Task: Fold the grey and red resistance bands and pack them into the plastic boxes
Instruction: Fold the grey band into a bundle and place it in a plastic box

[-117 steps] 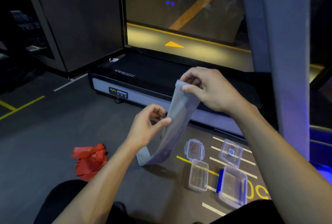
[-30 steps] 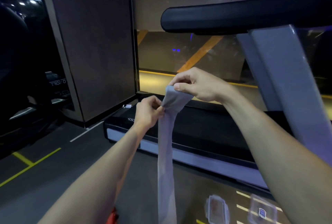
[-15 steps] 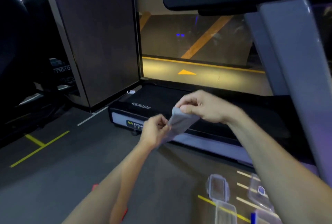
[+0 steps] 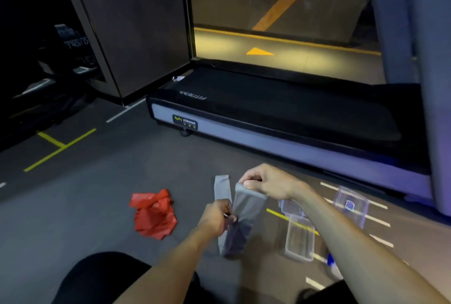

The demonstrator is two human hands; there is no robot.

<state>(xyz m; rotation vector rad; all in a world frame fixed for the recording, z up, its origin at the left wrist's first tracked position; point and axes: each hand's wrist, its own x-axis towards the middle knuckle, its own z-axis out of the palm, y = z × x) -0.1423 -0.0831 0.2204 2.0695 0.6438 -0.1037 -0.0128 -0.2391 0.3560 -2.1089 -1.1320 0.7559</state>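
Observation:
The grey resistance band (image 4: 246,208) hangs folded low over the floor between both hands. My right hand (image 4: 268,185) pinches its top fold. Lower down, my left hand (image 4: 214,218) pinches the band at its middle, and a loose end sticks up beside it. A crumpled red resistance band (image 4: 155,215) lies on the floor to the left. An open clear plastic box (image 4: 299,240) sits on the floor under my right forearm, and a second clear box (image 4: 351,204) with a blue label lies farther right.
A treadmill deck (image 4: 280,113) runs across the floor just beyond the hands, and its grey upright (image 4: 434,84) stands at the right. My dark-clothed knee (image 4: 105,277) is at the bottom left. Yellow and white lines mark the grey floor.
Both hands have come down from chest height to just above the floor, and the long hanging band is now doubled into a shorter fold. The view has tilted downward.

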